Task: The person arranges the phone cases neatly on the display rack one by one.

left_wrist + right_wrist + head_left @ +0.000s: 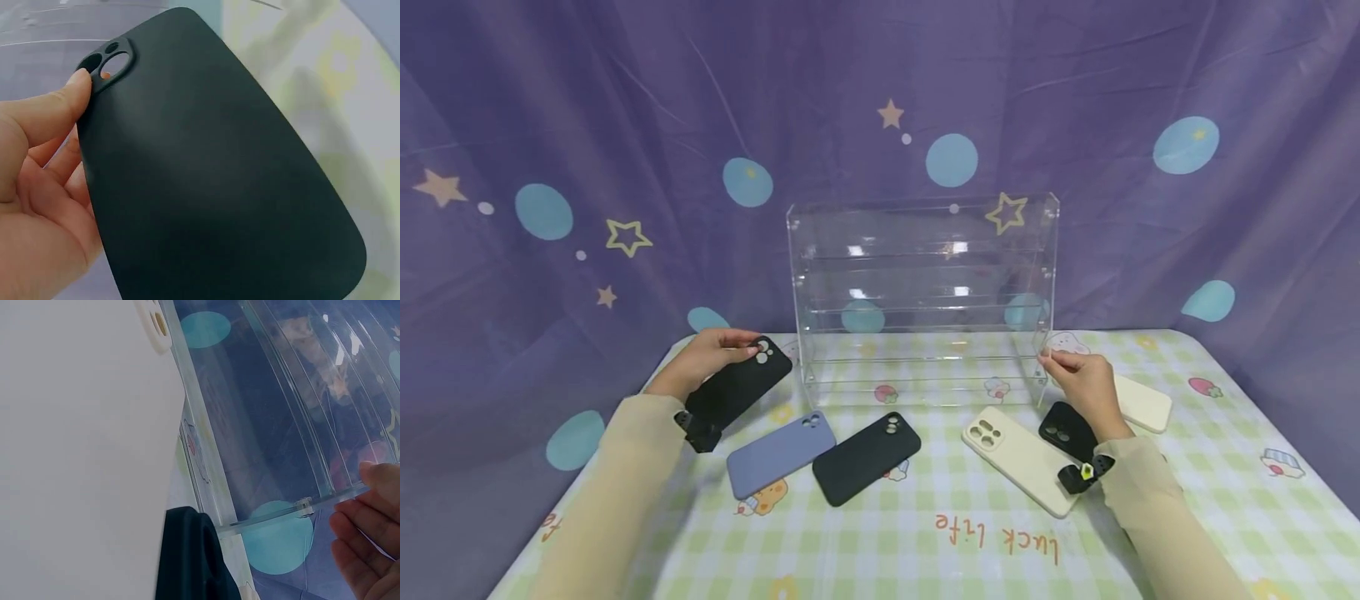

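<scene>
Closest in, well short of either set of fingers, reddish "Luck Life" lettering (997, 537) lies upside down on the green-and-white checked tablecloth (850, 558), between two pale sleeves (617, 483). A little farther on, short of the right fingers and toward the left ones, a cream phone case (1030, 475) lies aslant, its camera cutouts at the far end. A dark phone case (867, 460) lies between the two hands, short of the fingertips, and a blue-grey phone case (778, 457) is just beside it, nearer the left fingers. Under the right wrist, just short of the right fingers, is a small black phone case (1063, 427), partly hidden. Beyond that wrist, out to the right of the fingers, a second cream case (1144, 406) shows in part. The left hand (703, 360) pinches a black phone case (737, 387) at its camera-cutout end, thumb beside the holes and other fingers behind, the case tilted and reaching back below the palm. The right hand (1086, 385) has thumb and fingers narrowed on the right side panel of a clear acrylic display rack (922, 312), whose shelves stretch leftward from those fingertips. Past all the fingers hangs a purple curtain (850, 67) with stars and blue spots
</scene>
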A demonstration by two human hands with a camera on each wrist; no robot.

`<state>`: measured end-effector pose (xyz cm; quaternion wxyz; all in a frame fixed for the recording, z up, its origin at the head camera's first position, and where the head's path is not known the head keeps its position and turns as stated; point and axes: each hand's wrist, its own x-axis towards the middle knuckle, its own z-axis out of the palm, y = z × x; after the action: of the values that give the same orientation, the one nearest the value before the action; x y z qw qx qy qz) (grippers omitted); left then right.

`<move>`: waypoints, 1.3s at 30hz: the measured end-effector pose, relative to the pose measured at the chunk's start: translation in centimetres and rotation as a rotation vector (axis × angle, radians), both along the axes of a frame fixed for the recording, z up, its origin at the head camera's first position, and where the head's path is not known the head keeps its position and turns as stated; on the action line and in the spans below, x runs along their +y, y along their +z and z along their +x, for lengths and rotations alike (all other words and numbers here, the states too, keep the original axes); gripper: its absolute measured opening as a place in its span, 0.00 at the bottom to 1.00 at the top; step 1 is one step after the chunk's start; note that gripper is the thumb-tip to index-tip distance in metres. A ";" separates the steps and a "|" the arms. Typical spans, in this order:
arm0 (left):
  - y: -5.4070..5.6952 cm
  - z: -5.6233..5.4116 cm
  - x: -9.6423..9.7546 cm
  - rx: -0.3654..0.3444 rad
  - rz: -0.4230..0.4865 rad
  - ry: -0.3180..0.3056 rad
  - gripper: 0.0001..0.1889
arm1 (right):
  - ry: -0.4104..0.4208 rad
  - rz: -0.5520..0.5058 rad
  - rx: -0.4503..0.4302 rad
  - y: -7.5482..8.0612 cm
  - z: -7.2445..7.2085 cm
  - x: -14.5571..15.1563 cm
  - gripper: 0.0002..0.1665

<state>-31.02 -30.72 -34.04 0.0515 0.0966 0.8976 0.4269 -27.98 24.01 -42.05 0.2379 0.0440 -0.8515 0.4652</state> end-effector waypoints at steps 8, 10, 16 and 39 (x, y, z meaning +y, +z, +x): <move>5.3 1.3 1.0 0.075 0.130 0.103 0.26 | -0.011 0.012 0.008 0.0 0.0 0.0 0.14; 6.4 1.7 1.3 0.099 0.174 0.130 0.24 | -0.014 0.015 0.008 -0.1 0.0 0.0 0.14; 9.7 2.4 2.5 0.144 0.409 0.164 0.10 | -0.021 0.021 0.004 0.0 0.0 0.0 0.14; 15.3 -0.7 13.7 0.179 1.057 0.165 0.08 | -0.014 0.041 0.047 -0.2 -0.2 0.0 0.13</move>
<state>-31.69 -17.01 -18.72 -0.1145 0.0743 0.5660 0.8130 -28.17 23.99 -42.29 0.2602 0.0539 -0.8553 0.4448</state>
